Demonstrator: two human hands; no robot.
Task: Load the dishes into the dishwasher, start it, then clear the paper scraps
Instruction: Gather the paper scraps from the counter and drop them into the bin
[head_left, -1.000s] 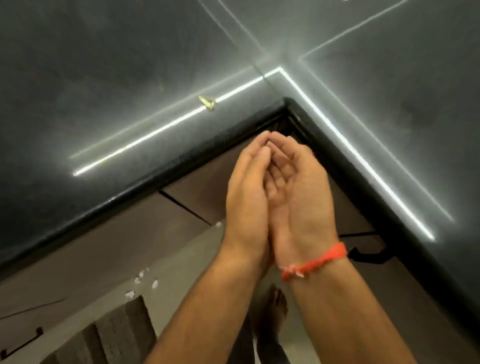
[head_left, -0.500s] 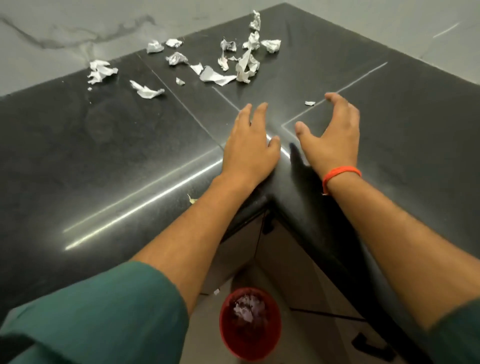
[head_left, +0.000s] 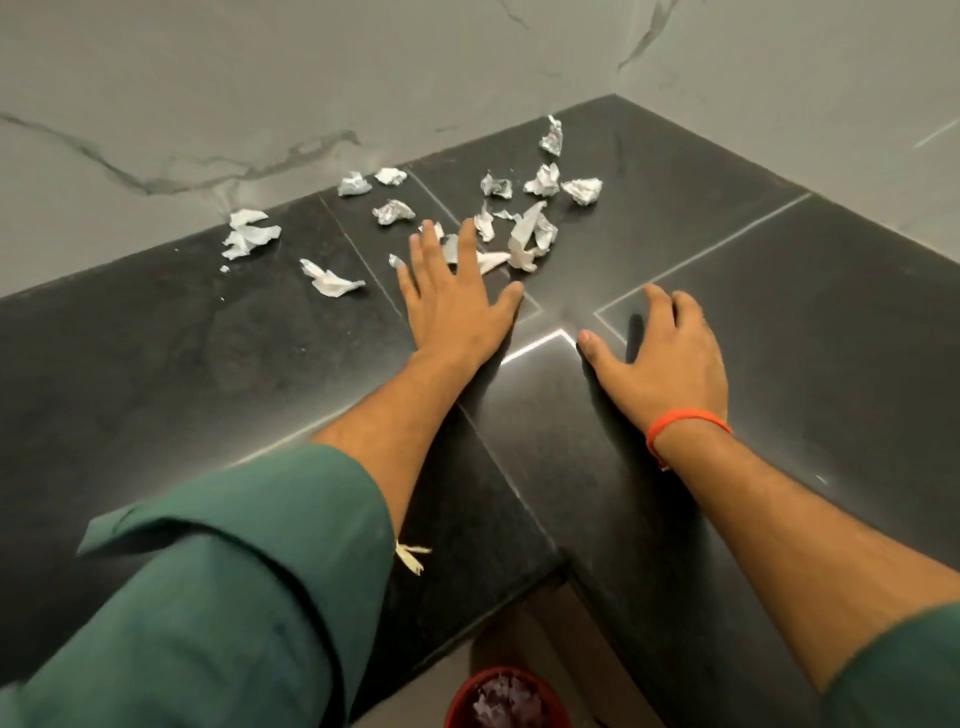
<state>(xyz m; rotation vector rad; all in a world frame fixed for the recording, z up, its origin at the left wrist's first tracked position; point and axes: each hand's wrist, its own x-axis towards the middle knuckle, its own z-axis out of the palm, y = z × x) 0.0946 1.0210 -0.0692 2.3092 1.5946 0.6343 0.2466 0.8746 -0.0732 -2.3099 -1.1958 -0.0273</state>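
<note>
Since half a second ago our left hand (head_left: 457, 306) has advanced, fingers (head_left: 418, 249) wide, touching the paper scraps (head_left: 524, 234) on the desk (head_left: 779, 312). Right hand (head_left: 670, 353) loosely curled, empty. Gathering begins; red bin (head_left: 506, 699) waits below.

Both forearms reach forward, green sleeves pushed up. The left hand (head_left: 453, 306) lies flat, palm down, fingers straight and spread. The right hand (head_left: 662, 358) arches palm down, fingers bent, thumb out, an orange band at its wrist.
</note>
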